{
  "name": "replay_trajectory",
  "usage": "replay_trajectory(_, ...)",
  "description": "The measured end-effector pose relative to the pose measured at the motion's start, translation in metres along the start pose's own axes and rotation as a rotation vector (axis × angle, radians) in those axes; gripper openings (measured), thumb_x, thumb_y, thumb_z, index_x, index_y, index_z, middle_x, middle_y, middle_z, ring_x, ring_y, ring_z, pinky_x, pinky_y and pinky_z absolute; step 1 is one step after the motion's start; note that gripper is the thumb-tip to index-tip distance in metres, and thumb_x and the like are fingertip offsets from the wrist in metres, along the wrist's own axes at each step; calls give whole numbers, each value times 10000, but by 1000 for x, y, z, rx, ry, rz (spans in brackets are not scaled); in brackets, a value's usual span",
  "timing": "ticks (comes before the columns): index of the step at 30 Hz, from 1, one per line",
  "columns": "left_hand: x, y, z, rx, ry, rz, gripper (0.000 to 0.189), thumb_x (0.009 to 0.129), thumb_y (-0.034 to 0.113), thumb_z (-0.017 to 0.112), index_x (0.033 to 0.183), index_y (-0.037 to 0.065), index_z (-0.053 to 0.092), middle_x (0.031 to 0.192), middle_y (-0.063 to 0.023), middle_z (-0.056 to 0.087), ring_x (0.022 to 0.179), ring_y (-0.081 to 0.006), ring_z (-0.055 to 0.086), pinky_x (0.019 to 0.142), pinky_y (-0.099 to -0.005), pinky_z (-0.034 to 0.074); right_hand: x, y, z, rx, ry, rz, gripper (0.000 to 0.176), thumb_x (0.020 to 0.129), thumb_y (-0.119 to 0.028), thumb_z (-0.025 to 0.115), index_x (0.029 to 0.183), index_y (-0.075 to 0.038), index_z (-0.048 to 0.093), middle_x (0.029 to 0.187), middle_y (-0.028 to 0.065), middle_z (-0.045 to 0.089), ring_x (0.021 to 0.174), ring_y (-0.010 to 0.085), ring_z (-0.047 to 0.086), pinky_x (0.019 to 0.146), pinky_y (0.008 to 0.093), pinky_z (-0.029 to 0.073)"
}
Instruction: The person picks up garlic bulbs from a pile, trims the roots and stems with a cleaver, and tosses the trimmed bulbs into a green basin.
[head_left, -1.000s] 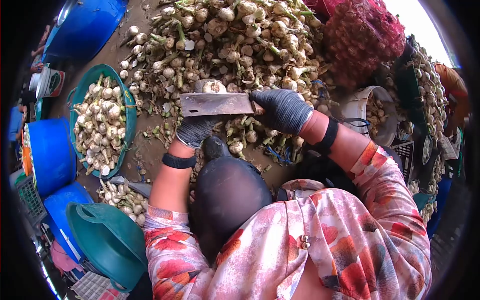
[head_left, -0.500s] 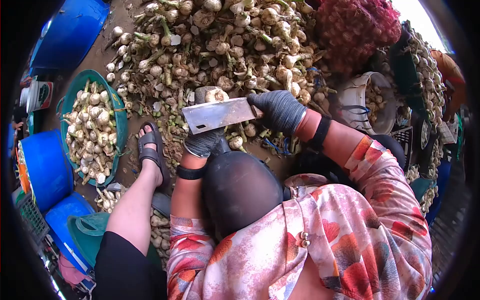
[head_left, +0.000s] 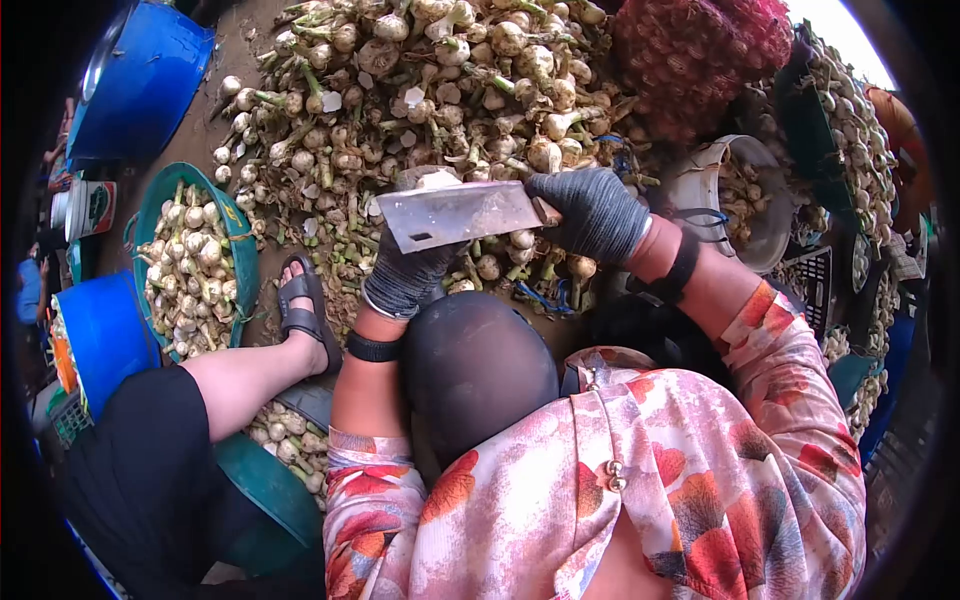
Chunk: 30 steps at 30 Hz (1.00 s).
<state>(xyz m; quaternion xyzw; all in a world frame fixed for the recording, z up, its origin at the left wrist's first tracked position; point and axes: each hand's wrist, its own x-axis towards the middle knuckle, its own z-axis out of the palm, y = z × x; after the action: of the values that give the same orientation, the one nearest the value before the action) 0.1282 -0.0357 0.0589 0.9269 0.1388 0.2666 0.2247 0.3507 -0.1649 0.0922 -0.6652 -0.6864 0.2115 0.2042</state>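
Observation:
My right hand (head_left: 592,212), in a grey knitted glove, is closed round the short handle of a cleaver (head_left: 462,216). The broad, stained blade points left and lies across the front of my left hand (head_left: 408,272). That hand, gloved too, grips a garlic bulb (head_left: 437,180), whose pale top shows just above the blade's upper edge. Most of the bulb and the left fingers are hidden behind the blade. Beyond both hands spreads a large heap of garlic (head_left: 400,110) with stalks attached.
At left stands a green basket (head_left: 246,262) full of trimmed garlic, near blue tubs (head_left: 150,80). Another person's sandalled foot (head_left: 303,310) rests beside the heap. At right are a red mesh sack (head_left: 690,60) and a white bucket (head_left: 697,190) holding bulbs.
The cleaver and my right hand have shifted slightly right. Less of the bulb's pale face shows above the blade. The other person's knee has swung out to the left.

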Motion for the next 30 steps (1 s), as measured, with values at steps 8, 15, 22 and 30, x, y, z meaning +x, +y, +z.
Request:
replay_trajectory(8, 16, 18, 11, -386, -87, -162, 553, 768, 111, 746, 1232, 27, 457, 1070, -126, 565, 999, -255, 592, 889, -356, 490, -30, 25, 0, -162, -89, 69, 327, 743, -209, 692, 1050, -144, 601, 797, 131, 661, 747, 357, 667, 621, 469, 513)
replay_trajectory(15, 26, 27, 21, -494, -235, -312, 616, 751, 92, 775, 1272, 41, 452, 1151, -134, 578, 1092, -272, 577, 957, -353, 467, -48, 59, 17, -220, -23, 126, 329, 727, -202, 710, 1033, -151, 601, 767, 119, 657, 728, 350, 667, 596, 470, 506)
replay_trajectory(22, 27, 19, 27, -381, -177, -320, 639, 695, 45, 802, 1249, 32, 483, 1100, -134, 588, 1024, -275, 601, 923, -353, 490, -61, 57, -5, -102, -29, 47, 318, 747, -240, 720, 1025, -137, 606, 763, 136, 647, 746, 356, 662, 629, 465, 507)
replay_trajectory(30, 36, 31, 15, -834, 85, -744, 426, 883, 118, 690, 1261, 49, 506, 1156, -108, 566, 1047, -203, 596, 927, -320, 520, -74, 54, 5, 130, 137, 187, 330, 806, -304, 726, 1064, -123, 631, 811, 159, 668, 761, 373, 658, 656, 449, 518)
